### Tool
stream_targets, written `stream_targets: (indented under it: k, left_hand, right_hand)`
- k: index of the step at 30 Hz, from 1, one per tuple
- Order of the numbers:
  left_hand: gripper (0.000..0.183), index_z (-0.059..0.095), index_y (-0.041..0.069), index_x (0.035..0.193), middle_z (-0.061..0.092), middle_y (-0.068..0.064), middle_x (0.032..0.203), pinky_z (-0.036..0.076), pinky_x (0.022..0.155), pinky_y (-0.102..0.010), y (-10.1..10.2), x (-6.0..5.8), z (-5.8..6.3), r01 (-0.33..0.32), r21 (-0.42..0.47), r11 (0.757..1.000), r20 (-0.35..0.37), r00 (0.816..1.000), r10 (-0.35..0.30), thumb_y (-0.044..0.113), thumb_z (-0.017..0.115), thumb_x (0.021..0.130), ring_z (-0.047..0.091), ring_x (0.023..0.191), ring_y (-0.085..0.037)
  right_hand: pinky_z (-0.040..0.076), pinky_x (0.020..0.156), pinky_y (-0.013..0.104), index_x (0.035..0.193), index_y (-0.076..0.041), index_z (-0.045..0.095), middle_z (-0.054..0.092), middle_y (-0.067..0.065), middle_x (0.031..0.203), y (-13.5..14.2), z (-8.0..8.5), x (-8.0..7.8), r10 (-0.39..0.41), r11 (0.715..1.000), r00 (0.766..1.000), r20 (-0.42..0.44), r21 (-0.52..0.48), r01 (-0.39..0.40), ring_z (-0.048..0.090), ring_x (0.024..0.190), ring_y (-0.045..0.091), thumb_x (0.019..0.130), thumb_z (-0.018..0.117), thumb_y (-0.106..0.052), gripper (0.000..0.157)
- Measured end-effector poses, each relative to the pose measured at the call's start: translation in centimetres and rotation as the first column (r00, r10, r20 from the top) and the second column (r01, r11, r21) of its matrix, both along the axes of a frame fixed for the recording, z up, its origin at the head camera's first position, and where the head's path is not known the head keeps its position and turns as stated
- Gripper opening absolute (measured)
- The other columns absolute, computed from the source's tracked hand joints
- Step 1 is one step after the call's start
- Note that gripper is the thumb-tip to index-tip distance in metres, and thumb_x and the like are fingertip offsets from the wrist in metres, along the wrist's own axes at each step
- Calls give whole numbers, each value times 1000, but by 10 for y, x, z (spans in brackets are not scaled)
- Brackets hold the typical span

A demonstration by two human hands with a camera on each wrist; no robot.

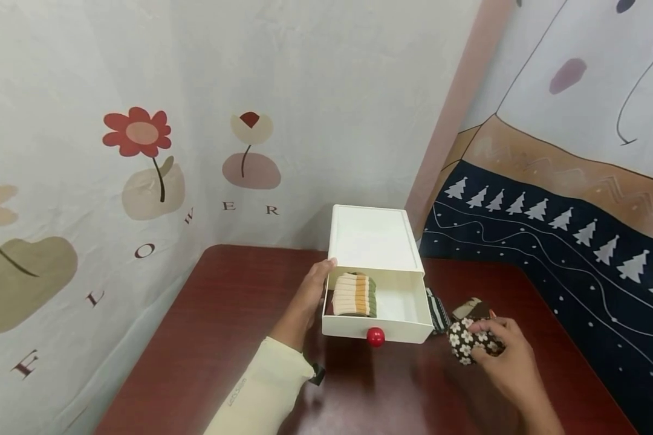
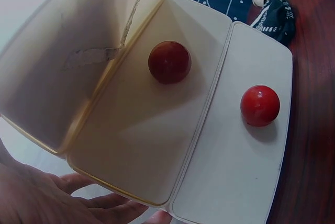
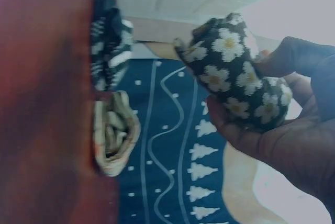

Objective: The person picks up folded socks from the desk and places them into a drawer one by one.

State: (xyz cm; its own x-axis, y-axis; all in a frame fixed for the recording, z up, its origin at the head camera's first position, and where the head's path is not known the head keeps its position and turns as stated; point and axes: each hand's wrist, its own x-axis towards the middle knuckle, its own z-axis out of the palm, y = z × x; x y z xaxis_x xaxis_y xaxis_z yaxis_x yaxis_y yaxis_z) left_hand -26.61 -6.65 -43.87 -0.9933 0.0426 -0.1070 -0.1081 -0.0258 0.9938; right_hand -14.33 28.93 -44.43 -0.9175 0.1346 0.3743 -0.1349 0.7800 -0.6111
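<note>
A white drawer box point(image 1: 375, 235) stands on the table with its upper drawer point(image 1: 378, 330) pulled out by a red knob point(image 1: 376, 337). Inside that drawer, at the left, lies a ribbed sock bundle point(image 1: 354, 295) in cream, orange and green. My left hand point(image 1: 311, 290) rests along the box's left side, fingers extended against it in the left wrist view. Right of the box, my right hand point(image 1: 505, 356) pinches a rolled dark sock with white flowers point(image 3: 238, 75) between thumb and fingers, raised above the table in the right wrist view.
A black-and-white striped rolled sock point(image 3: 109, 46) lies close to the box's right side. Beside it is a beige and brown rolled sock point(image 3: 112, 132). The dark red table point(image 1: 239, 302) meets patterned cloth walls point(image 1: 305, 121) at the back and right.
</note>
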Motion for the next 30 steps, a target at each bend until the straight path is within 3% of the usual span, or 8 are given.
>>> stream_targets:
  k: [3,6,11,14,20,25,30]
  left_hand:
    - [73,45,11,162,55,-24,155,36,117,-71,0,0,0,1,3,1000,-1,1000,-1,57,53,105,51,138,-37]
    - [74,44,11,162,54,-24,155,36,118,-72,0,-1,0,3,6,1000,-1,1000,-3,57,53,105,51,138,-38]
    - [74,44,10,162,53,-24,156,34,119,-74,0,-2,0,-1,5,1000,-4,1000,1,56,53,105,51,138,-39]
    - [73,45,10,162,53,-25,155,34,119,-75,0,-2,-1,-4,3,1000,-4,1000,4,55,53,105,51,138,-40]
    - [74,45,9,162,54,-25,155,36,116,-74,0,-2,-2,-1,-5,1000,-6,1000,1,56,53,105,52,138,-40]
    - [72,46,10,161,53,-24,158,36,117,-73,0,-2,-4,3,-2,1000,-6,1000,-3,56,53,105,50,141,-40]
    - [73,46,10,161,51,-25,159,36,116,-74,0,-2,-2,3,-7,1000,-11,1000,-3,56,52,105,48,144,-41]
  right_hand:
    - [38,76,9,107,-10,80,61,14,128,-5,11,1,-9,1000,996,-84,-25,7,50,108,-4,76,79,14,39]
    - [43,71,6,106,-7,79,59,8,129,-11,21,0,-2,997,985,-173,-77,-11,45,99,-14,75,76,19,40]
    - [47,68,6,104,-1,79,54,-12,127,-21,40,-2,12,980,956,-293,-188,-70,54,96,-4,75,69,24,40]
    - [47,65,6,104,1,79,54,-18,127,-27,51,-4,32,970,938,-345,-215,-112,57,98,-1,75,67,25,39]
    - [42,54,16,104,4,77,55,-13,134,-36,66,-11,148,952,886,-440,-179,-248,57,96,3,75,61,28,41]
    - [42,57,17,103,6,76,56,-7,138,-43,74,-17,228,927,836,-499,-150,-343,58,103,5,74,60,30,41]
    - [48,66,12,102,8,75,58,-4,139,-53,80,-23,273,899,822,-500,-171,-403,60,110,9,75,60,31,39]
